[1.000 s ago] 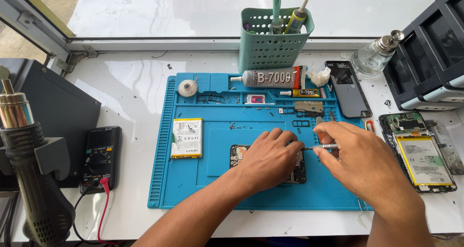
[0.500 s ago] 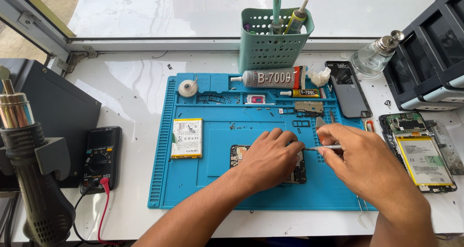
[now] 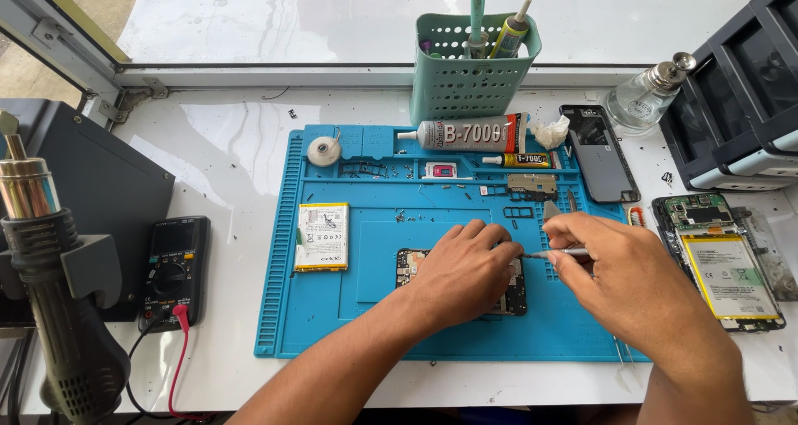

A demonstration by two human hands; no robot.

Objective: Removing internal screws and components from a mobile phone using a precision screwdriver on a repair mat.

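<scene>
Barely anything has shifted since a second ago: your right hand [image 3: 619,267] has only drawn its slim metal-tipped tool [image 3: 559,253] a touch closer to your left fingers. You pinch that tool between thumb and fingertips, its point lying level and aimed left at the dark opened phone body [image 3: 509,296] in the middle of the blue silicone work mat [image 3: 374,308]. Your left hand [image 3: 465,271] lies flat over the phone with its fingers pressed down on it, covering most of it, so where the tip meets it cannot be seen.

Just left of the phone lies a white and yellow flat battery [image 3: 322,236]. Above your hands, along the mat's top trays, rest a large grey glue tube [image 3: 470,133], a small yellow glue tube [image 3: 515,160] and a white tape roll [image 3: 323,150]. A black phone back cover [image 3: 598,152] lies at the mat's right edge, with a second opened phone with a yellow battery [image 3: 723,263] further right. Behind the mat a mint green perforated basket [image 3: 465,84] holds upright tools and a tube. A glass dispenser bottle [image 3: 644,101] stands to the right. At far left are a black multimeter [image 3: 172,271] and a hot air gun [image 3: 50,284].
</scene>
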